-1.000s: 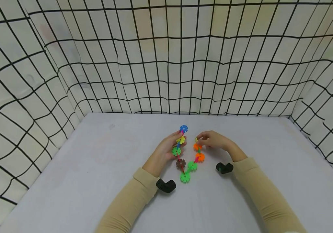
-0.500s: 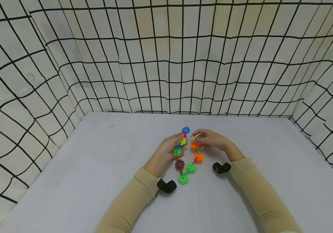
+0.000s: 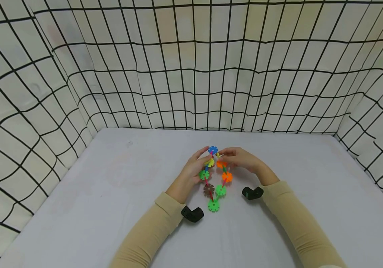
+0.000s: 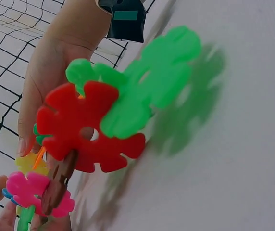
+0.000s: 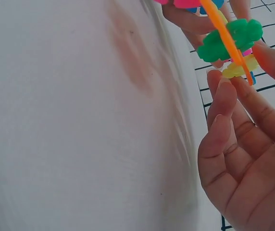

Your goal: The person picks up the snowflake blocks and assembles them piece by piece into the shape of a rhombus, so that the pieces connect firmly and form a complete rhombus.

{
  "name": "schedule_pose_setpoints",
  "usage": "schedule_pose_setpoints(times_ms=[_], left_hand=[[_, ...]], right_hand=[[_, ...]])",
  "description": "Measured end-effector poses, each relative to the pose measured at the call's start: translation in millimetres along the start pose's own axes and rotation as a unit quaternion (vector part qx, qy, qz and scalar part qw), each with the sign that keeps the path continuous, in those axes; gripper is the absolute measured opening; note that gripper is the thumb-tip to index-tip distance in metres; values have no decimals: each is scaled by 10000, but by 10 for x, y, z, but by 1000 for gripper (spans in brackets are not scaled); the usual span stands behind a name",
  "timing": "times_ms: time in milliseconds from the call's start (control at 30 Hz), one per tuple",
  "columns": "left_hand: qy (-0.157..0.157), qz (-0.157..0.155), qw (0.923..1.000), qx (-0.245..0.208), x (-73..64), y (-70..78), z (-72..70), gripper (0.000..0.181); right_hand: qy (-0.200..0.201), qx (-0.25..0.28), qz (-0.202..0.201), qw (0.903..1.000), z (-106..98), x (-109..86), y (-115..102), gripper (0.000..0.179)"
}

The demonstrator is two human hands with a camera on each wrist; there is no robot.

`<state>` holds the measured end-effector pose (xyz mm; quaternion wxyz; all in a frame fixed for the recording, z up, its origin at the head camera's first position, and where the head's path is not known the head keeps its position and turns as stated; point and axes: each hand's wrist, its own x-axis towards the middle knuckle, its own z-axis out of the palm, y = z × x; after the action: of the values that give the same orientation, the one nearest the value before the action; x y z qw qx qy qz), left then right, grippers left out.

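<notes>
A chain of slotted snowflake building discs hangs in a loop between both hands in the head view. The left hand (image 3: 190, 169) holds its left side, near a yellow disc (image 3: 210, 162) and the blue disc (image 3: 213, 150) at the top. Below are a green disc (image 3: 204, 174), a brown disc (image 3: 208, 189) and a bright green disc (image 3: 213, 206) at the bottom. On the other side, the right hand (image 3: 241, 159) pinches the yellow end disc (image 5: 231, 72), above two orange discs (image 3: 227, 176). A red disc (image 4: 80, 125) appears edge-on from the head.
A white-covered table (image 3: 111, 223) lies beneath the hands. Black netting (image 3: 195, 70) over white walls surrounds its back and sides. Dark wrist cameras (image 3: 192, 214) stick out from both tan sleeves (image 3: 146, 234).
The right hand has moved left with its end of the chain, close to the blue disc and the left hand. The loop has narrowed. The left hand has barely shifted.
</notes>
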<state>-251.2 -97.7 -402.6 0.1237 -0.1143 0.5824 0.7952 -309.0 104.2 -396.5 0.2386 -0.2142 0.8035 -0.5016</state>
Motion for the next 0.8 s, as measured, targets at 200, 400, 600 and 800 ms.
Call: schedule_pose_setpoints(times_ms=[200, 400, 600, 800], left_hand=[[-70, 57, 10000, -44, 0, -14, -5, 51], [-113, 110, 9999, 45, 19, -30, -16, 53], [-164, 138, 9997, 142, 41, -35, -19, 52], [-183, 179, 9995, 204, 38, -36, -19, 51]], right_hand=[[14, -5, 57, 10000, 20, 13, -10, 48], [17, -45, 64, 10000, 51, 17, -20, 49], [-24, -77, 37, 10000, 59, 20, -28, 47], [22, -147, 22, 9999, 75, 31, -34, 50]])
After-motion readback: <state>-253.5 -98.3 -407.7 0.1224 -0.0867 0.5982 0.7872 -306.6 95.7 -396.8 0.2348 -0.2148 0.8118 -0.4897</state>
